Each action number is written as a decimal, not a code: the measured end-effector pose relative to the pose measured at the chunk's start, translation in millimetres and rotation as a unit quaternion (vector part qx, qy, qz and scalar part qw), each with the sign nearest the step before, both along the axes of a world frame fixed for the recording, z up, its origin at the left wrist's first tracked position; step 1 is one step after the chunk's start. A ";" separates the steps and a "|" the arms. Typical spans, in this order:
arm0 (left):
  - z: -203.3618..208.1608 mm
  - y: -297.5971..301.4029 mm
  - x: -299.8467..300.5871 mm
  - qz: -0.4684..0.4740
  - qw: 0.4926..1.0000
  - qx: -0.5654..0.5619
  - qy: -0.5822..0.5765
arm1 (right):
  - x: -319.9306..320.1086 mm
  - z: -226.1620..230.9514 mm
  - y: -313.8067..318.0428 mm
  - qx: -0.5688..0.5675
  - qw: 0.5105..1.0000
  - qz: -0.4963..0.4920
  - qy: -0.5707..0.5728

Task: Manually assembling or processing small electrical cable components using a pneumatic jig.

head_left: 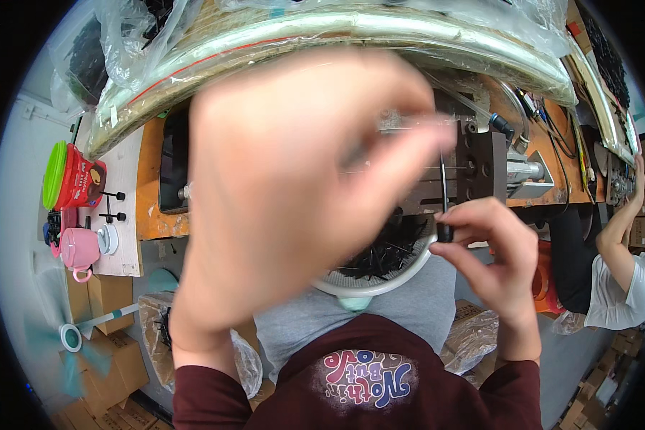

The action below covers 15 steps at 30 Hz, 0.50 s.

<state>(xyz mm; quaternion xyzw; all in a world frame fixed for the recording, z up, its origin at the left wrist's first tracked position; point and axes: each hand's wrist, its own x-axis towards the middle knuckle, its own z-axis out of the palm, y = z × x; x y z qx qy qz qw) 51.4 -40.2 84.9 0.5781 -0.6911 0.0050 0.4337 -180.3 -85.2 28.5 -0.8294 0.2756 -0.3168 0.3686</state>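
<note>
Currently, the grip of your right hand [505, 251] is narrow — thumb and index finger pinch a slim rod [445, 197] by its thicker black end. The rod is right of the picture's middle, just above the right side of the rim of a pale basket [380, 288] and in front of a dark metal fixture [489, 161]. Its long axis runs nearly straight away from you: the thick end faces your body, while the thin shaft points toward the far side of the desk [158, 209], up to the fingertips of your left hand [287, 179].

That left hand hangs close to the camera, large and blurred, its fingers bent and its thumb reaching right. You have its thumb tip near the shaft's far end — whether the two touch, or whether its grip holds anything, I cannot tell.

Below your hands, the basket sits at your lap with many thin black pieces [381, 254] heaped inside. On your left stand a red tub [86, 185] with a green lid and a pink mug [79, 247]; along the desk's far side stretches a long plastic-wrapped bundle [322, 34]. At far right, another person [623, 297] reaches an arm forward.
</note>
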 end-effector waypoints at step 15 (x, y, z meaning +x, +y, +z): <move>16.8 -138.3 32.8 0.070 0.984 0.047 -0.157 | 32.8 -13.1 6.0 -0.291 0.943 0.015 0.163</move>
